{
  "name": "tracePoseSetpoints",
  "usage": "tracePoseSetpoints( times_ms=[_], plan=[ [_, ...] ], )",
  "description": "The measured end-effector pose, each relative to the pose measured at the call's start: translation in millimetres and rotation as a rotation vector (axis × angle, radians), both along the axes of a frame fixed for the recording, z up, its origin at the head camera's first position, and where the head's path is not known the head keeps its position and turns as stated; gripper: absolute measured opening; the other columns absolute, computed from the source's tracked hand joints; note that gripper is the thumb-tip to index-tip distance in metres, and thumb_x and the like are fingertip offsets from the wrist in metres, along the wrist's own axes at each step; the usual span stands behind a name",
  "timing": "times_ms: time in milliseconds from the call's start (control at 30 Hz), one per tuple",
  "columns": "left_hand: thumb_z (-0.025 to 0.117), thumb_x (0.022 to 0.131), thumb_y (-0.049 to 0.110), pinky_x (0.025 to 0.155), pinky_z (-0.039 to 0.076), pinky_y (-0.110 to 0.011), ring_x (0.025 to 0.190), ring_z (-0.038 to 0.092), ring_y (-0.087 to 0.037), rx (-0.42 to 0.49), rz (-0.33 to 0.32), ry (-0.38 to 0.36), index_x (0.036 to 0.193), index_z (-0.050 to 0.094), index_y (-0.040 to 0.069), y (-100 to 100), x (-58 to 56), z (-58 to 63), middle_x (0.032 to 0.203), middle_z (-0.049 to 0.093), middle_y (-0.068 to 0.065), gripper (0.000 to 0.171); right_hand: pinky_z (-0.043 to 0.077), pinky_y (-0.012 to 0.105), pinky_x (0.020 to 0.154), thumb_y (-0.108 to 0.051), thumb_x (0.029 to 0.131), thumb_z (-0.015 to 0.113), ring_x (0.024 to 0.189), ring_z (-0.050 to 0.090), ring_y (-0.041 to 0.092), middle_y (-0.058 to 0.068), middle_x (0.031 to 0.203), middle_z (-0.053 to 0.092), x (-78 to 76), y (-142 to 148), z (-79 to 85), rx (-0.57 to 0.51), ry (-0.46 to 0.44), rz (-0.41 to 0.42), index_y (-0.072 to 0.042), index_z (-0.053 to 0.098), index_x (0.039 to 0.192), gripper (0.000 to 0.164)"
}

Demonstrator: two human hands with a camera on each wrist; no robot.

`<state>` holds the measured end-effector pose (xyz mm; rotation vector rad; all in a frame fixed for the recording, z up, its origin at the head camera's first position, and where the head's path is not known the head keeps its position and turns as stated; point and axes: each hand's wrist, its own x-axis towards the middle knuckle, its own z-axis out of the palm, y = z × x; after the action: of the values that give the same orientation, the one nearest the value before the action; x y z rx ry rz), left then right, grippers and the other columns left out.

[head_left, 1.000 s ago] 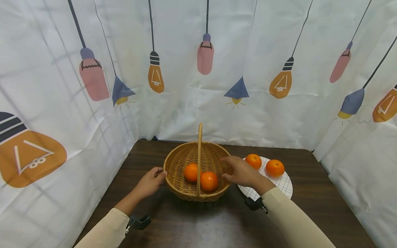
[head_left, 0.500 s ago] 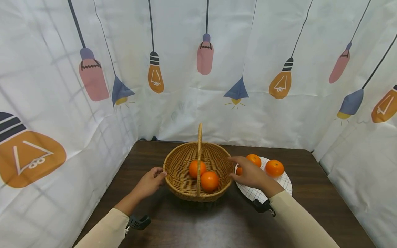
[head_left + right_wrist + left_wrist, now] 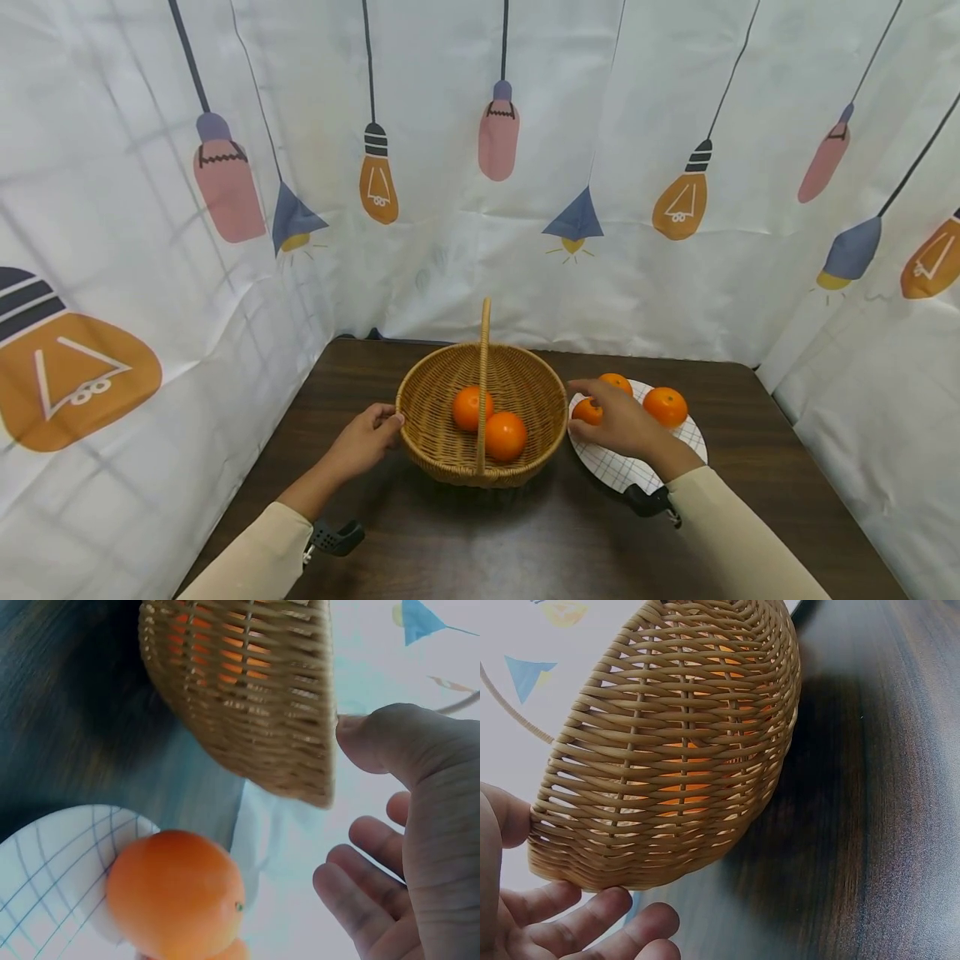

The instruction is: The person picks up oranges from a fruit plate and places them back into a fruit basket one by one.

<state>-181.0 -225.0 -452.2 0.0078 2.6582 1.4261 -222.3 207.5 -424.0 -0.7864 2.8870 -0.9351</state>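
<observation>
The wicker basket [image 3: 438, 467] stands mid-table in the head view, its tall handle [image 3: 483, 333] upright. Inside lie two oranges, one [image 3: 467, 408] partly behind the handle and another [image 3: 506, 436] nearer the front. My left hand [image 3: 367, 442] grips the basket's left rim, thumb on one side and fingers on the other, as the left wrist view shows. To the right, my right hand [image 3: 626, 425] hovers between basket and plate, fingers relaxed and holding nothing. Just left of it on the plate shows an orange [image 3: 587, 411], partly hidden by the hand.
A white plate [image 3: 693, 450] with a grid pattern sits on the table's right side. Two more oranges lie on it, one at the back [image 3: 617, 382] and one to the right [image 3: 665, 407]. A curtain [image 3: 450, 275] printed with lamps surrounds the dark wooden table [image 3: 465, 550].
My right hand has moved right, from over the basket's right side to beside the plate, uncovering an orange there. The oranges in the basket have shifted slightly. The left hand has stayed put.
</observation>
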Motion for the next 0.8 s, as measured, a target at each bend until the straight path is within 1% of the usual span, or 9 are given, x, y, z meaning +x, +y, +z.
tracePoseSetpoints(
  times_ms=[133,267,367,500,633,800],
  plan=[
    [0.052,0.108,0.031,0.081,0.058,-0.044,0.1,0.069,-0.029,0.001,0.001,0.001,0.139,0.051,-0.006,0.4,0.7,1.0,0.116,0.067,-0.015,0.049,0.053,0.055,0.093,-0.03,0.09,0.08,0.118,0.062,0.037,0.009,0.144,0.057,0.5,6.9,-3.4,0.013,0.013,-0.027,-0.009,0.053,0.148,0.067],
    [0.051,0.109,0.03,0.082,0.058,-0.044,0.101,0.069,-0.03,0.01,-0.004,0.001,0.14,0.05,-0.007,0.1,1.0,1.8,0.117,0.066,-0.015,0.048,0.052,0.055,0.094,-0.029,0.091,0.079,0.118,0.062,0.035,0.01,0.145,0.057,0.1,14.9,-9.1,0.016,0.034,-0.034,-0.008,0.053,0.148,0.066],
    [0.051,0.109,0.031,0.082,0.058,-0.044,0.102,0.068,-0.031,0.011,-0.006,0.0,0.14,0.051,-0.006,0.1,1.5,2.6,0.118,0.065,-0.016,0.048,0.052,0.055,0.094,-0.027,0.092,0.078,0.117,0.062,0.038,0.014,0.145,0.056,-0.8,21.4,-13.4,0.025,0.059,-0.022,-0.003,0.052,0.147,0.065],
    [0.051,0.109,0.031,0.083,0.058,-0.045,0.104,0.068,-0.033,0.012,-0.01,-0.002,0.14,0.05,-0.006,0.3,2.0,3.4,0.118,0.065,-0.016,0.049,0.052,0.056,0.094,-0.028,0.092,0.079,0.115,0.063,0.039,0.017,0.142,0.057,-1.7,28.8,-17.5,0.031,0.074,-0.031,0.0,0.052,0.146,0.066],
    [0.05,0.109,0.031,0.083,0.058,-0.045,0.104,0.068,-0.033,0.017,-0.009,-0.001,0.14,0.05,-0.006,0.5,2.2,3.4,0.118,0.065,-0.016,0.048,0.05,0.058,0.097,-0.03,0.092,0.079,0.119,0.061,0.039,0.018,0.143,0.057,-2.2,34.6,-22.1,0.021,0.062,-0.051,0.0,0.051,0.146,0.068],
    [0.05,0.109,0.031,0.083,0.058,-0.045,0.103,0.068,-0.032,0.017,-0.004,-0.003,0.14,0.05,-0.006,0.3,2.1,2.0,0.119,0.065,-0.016,0.048,0.05,0.06,0.095,-0.031,0.091,0.08,0.122,0.058,0.042,0.021,0.146,0.053,-1.7,39.0,-28.0,0.029,0.043,-0.085,-0.002,0.05,0.147,0.07]
  ],
)
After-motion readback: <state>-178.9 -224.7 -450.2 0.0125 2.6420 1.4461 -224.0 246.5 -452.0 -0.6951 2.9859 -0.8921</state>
